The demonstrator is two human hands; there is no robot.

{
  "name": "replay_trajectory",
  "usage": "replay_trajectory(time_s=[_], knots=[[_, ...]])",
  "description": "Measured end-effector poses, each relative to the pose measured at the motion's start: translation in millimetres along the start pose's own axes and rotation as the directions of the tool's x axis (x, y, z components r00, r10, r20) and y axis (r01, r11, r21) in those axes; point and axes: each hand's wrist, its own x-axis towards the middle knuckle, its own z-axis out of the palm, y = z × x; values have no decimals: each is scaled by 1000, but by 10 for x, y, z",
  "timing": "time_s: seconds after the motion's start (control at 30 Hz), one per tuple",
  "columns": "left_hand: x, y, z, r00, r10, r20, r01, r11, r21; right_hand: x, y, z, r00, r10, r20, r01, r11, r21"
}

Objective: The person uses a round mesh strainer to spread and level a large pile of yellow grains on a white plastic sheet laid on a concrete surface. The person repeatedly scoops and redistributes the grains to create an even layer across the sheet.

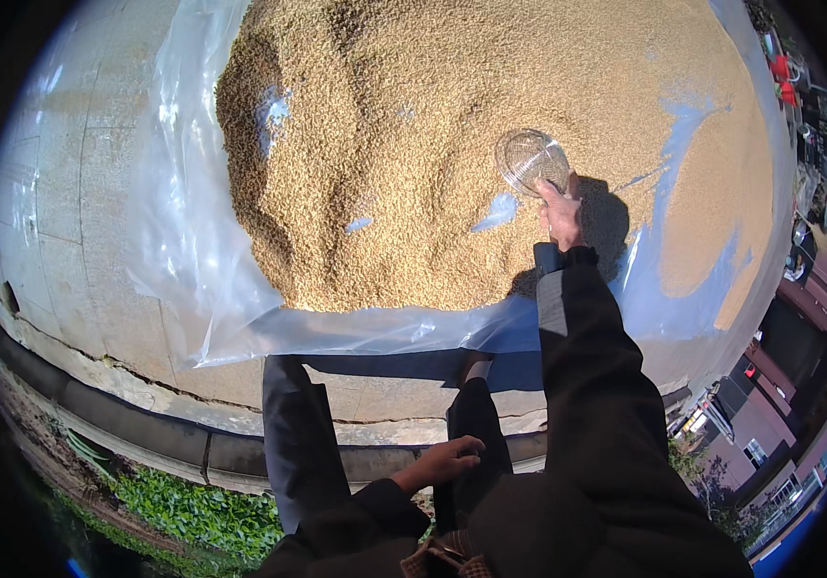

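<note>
My right hand (562,217) grips a round wire-mesh strainer (531,160) by its handle end. The strainer's bowl is over the spread of pale golden grain (413,159), and whether it touches the kernels is unclear. My left hand (444,461) hangs low near my right leg, with fingers loosely bent and no object visible in it. The grain lies in ridges and hollows on a clear plastic sheet (189,217). Bare plastic shows through in patches around the strainer and farther right, where the layer is thinner.
Stone paving (52,188) runs along the left. Close to my feet is a cracked edge with a dark kerb (131,426), and green plants (189,513) grow beyond it. Buildings (789,426) and red objects (783,79) stand at the right rim.
</note>
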Motion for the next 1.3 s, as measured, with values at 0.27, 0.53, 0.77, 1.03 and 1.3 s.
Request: replay_trajectory(time_s=[0.27, 0.53, 0.77, 1.03, 1.3], knots=[[-29, 230, -164, 986, 154, -59, -159, 983, -87, 296, -1273, 1438, 849, -467, 247, 528, 762, -374], [-221, 395, -354, 974, 202, -98, -222, 932, -287, 262, -2677, 3375, 766, -384, 515, 610, 183, -771], [-230, 231, -305, 974, 189, -126, -226, 852, -472, 1047, -2643, 3222, 788, -492, 370, 508, 180, -842], [-263, 102, -337, 996, 65, -65, -91, 787, -611, 1577, -2175, 1665, 820, -560, 117, 328, 292, -898], [-261, 241, -263, 983, 139, -120, -171, 931, -321, 997, -615, -207, 842, -437, -315, 354, 890, -287]])
